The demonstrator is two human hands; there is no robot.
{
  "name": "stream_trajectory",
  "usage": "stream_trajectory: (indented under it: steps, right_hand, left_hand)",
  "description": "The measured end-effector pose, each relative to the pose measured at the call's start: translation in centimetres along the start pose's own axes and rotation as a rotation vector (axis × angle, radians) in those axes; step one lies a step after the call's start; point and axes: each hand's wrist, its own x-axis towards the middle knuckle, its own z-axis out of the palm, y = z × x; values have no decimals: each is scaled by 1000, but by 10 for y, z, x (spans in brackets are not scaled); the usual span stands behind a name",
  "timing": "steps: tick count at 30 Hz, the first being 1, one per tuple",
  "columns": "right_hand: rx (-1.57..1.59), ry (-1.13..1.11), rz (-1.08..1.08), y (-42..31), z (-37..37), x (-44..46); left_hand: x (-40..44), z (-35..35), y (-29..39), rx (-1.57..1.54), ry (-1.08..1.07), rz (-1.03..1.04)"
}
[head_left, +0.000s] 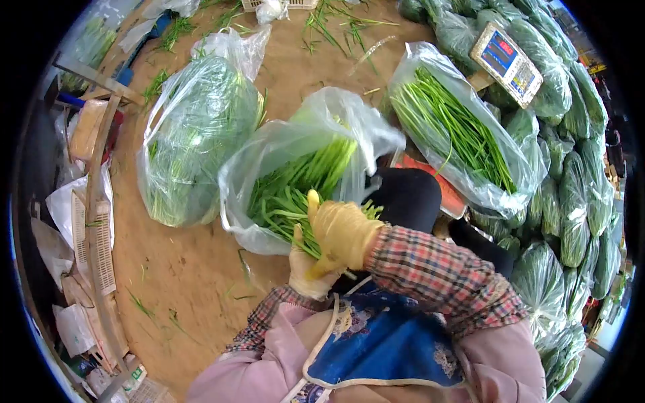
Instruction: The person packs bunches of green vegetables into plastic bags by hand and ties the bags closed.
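Note:
Both my hands wear pale yellowish gloves. My right hand wraps over a bunch of long thin green stalks, one finger raised. Below it my left hand holds the same bunch from the near side, its palm largely hidden. The bunch lies at the mouth of an open clear plastic bag, close to my lap. More green stalks lie inside this bag. Cut ends poke out to the right of my right hand.
A full bag of greens stands left. Another open bag of stalks rests on a red-topped platform. A digital scale display and many stacked bagged greens are at right. Loose stalks litter the brown floor; a white crate stands left.

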Motion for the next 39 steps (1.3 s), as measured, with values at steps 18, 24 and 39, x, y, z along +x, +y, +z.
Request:
stream_trajectory:
  steps: [18,24,39]
  right_hand:
    - [339,178,181,111,30,-3]
    - [184,237,95,116,32,4]
    - [-193,428,109,47,-13,-77]
  left_hand:
    - [43,-26,-3,709,-136,-241]
    - [107,-120,35,1525,-88,-405]
    - [95,-39,-11,605,-252,11]
